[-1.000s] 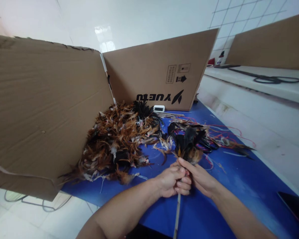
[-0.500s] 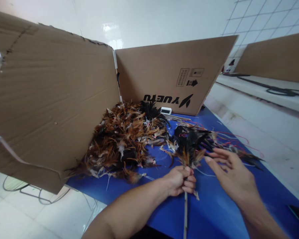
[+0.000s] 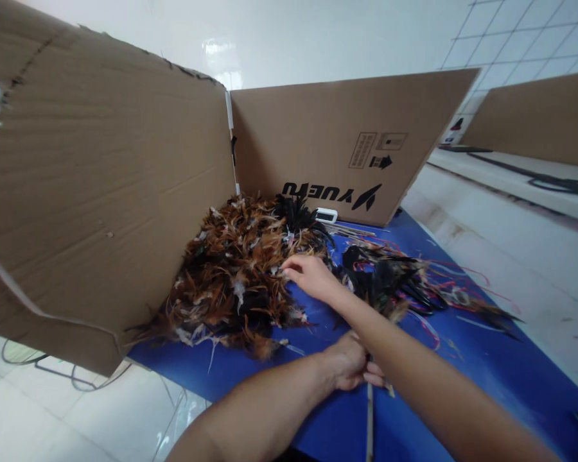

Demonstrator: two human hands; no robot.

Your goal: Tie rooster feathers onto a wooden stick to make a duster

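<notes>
My left hand (image 3: 351,362) is closed around a thin wooden stick (image 3: 370,417) that runs down to the bottom edge. Black and brown feathers fan out from the stick's upper end (image 3: 378,298), like a feather duster, partly behind my right forearm. My right hand (image 3: 313,276) is stretched across the left one to the right side of a big heap of brown feathers (image 3: 250,250). Its fingers are bent with the tips drawn together at the feathers; what lies between them is too small to make out.
Tall cardboard panels (image 3: 125,160) stand left and behind on the blue table (image 3: 462,385). Dark feathers and red strings (image 3: 455,266) lie to the right. A small white device (image 3: 326,215) and several thin sticks (image 3: 354,230) rest by the back panel.
My right hand has moved left over my left hand, from beside the stick's feathers to the brown heap. My left hand keeps its grip on the stick. The view has shifted slightly.
</notes>
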